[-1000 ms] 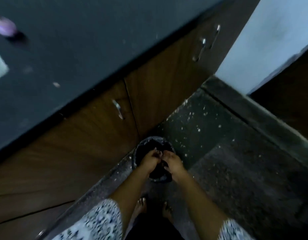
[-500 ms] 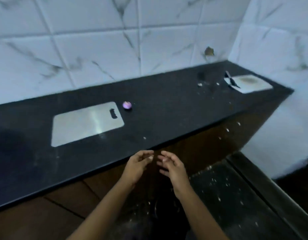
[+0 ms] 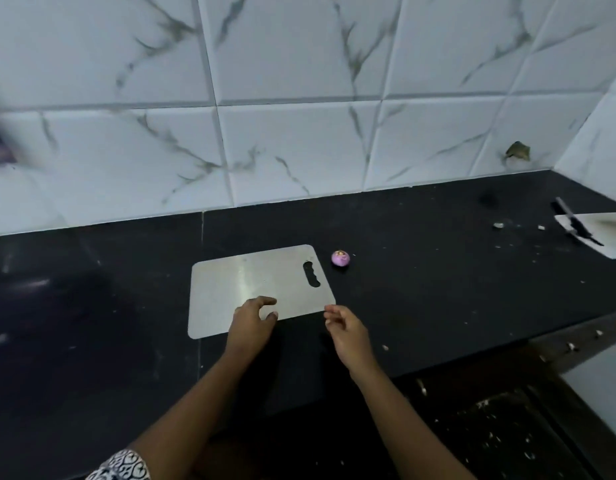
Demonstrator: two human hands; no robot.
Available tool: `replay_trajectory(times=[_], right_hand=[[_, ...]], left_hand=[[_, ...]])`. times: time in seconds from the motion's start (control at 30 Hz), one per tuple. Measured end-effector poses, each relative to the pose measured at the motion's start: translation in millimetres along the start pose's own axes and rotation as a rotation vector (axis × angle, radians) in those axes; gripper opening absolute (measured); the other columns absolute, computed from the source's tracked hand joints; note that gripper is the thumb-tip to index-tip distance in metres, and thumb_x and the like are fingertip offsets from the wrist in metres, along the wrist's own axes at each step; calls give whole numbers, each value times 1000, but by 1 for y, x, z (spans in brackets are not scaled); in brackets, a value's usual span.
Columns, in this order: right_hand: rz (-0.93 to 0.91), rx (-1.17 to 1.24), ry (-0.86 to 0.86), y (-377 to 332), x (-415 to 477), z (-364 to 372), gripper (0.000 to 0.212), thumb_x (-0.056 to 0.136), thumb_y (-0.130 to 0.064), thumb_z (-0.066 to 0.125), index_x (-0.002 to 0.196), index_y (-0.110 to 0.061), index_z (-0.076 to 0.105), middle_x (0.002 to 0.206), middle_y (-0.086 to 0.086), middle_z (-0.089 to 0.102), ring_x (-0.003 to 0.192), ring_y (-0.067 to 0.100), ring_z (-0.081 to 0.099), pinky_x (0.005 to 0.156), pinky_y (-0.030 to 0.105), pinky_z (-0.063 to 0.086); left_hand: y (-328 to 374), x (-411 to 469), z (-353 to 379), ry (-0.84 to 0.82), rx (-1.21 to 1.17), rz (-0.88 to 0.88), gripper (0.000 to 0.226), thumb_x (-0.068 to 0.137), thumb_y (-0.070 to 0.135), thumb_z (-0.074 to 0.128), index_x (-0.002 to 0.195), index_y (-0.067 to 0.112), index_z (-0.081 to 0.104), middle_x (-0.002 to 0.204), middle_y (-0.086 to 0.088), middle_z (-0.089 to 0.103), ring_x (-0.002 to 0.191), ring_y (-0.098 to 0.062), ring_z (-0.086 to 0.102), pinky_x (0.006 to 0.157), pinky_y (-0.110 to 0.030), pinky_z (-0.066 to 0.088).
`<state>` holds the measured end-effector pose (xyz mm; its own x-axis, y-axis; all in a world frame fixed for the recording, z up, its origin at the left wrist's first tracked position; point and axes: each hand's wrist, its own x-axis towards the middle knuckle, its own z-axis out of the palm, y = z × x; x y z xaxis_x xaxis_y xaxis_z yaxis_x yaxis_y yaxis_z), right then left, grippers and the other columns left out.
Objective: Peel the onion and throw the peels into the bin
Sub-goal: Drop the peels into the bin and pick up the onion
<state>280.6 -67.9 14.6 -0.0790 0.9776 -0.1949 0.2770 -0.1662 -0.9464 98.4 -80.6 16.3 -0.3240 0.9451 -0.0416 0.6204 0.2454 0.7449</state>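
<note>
A small peeled purple onion (image 3: pixel 340 258) lies on the black counter (image 3: pixel 438 289), just right of a steel cutting board (image 3: pixel 251 282). My left hand (image 3: pixel 251 322) hovers over the board's front edge with loosely curled fingers and holds nothing. My right hand (image 3: pixel 348 329) is over the counter by the board's front right corner, fingers relaxed and empty. Both hands are a good way in front of the onion. The bin is out of view.
At the far right of the counter a knife (image 3: pixel 576 226) lies across a second pale board (image 3: pixel 607 233), with small scraps (image 3: pixel 498 225) beside it. White marble-look tiles back the counter. Peel bits speckle the dark floor (image 3: pixel 490 431) at lower right.
The view rose from the bin on the floor to the counter. Both hands lifted from the bin and now hover apart near the board's front edge.
</note>
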Motion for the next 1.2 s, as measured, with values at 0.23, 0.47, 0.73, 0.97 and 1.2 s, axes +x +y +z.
replay_trajectory(times=[0.23, 0.47, 0.73, 0.97, 1.2], right_hand=[[-327, -663, -37, 5, 56, 46, 39, 90, -15, 51, 129, -16, 50, 141, 6, 44, 132, 19, 37, 107, 26, 28], [-346, -1016, -213, 4, 107, 80, 59, 96, -44, 34, 147, -21, 15, 158, 6, 7, 145, 21, 2, 116, 45, 2], [-382, -871, -171, 7, 121, 68, 57, 94, -40, 43, 144, -20, 26, 155, 6, 19, 143, 20, 14, 116, 41, 10], [-173, -685, 324, 0, 163, 1, 68, 81, -27, 67, 139, -19, 33, 146, 10, 33, 133, 29, 31, 103, 49, 32], [-151, -618, 163, -6, 196, -14, 51, 79, -17, 70, 126, -19, 51, 125, 8, 54, 116, 25, 45, 94, 36, 38]], left_hand=[[-45, 52, 0, -78, 496, -10, 54, 94, 48, 36, 145, 32, 27, 159, -5, 13, 146, -27, 6, 114, -55, 0], [-59, 61, 13, -120, 591, -46, 61, 93, 60, 16, 148, 41, -3, 160, -2, -11, 146, -27, -15, 114, -54, -9], [-54, 67, 19, -132, 638, -44, 68, 83, 66, -1, 146, 41, -11, 159, -2, -14, 145, -26, -17, 115, -54, -7], [-55, 67, 20, -83, 645, -33, 72, 78, 66, -6, 146, 42, -8, 160, 0, -9, 146, -25, -14, 115, -51, -5], [-51, 64, 19, -11, 592, -79, 77, 87, 67, 14, 150, 27, -3, 160, 0, -5, 146, -18, -11, 117, -49, -6]])
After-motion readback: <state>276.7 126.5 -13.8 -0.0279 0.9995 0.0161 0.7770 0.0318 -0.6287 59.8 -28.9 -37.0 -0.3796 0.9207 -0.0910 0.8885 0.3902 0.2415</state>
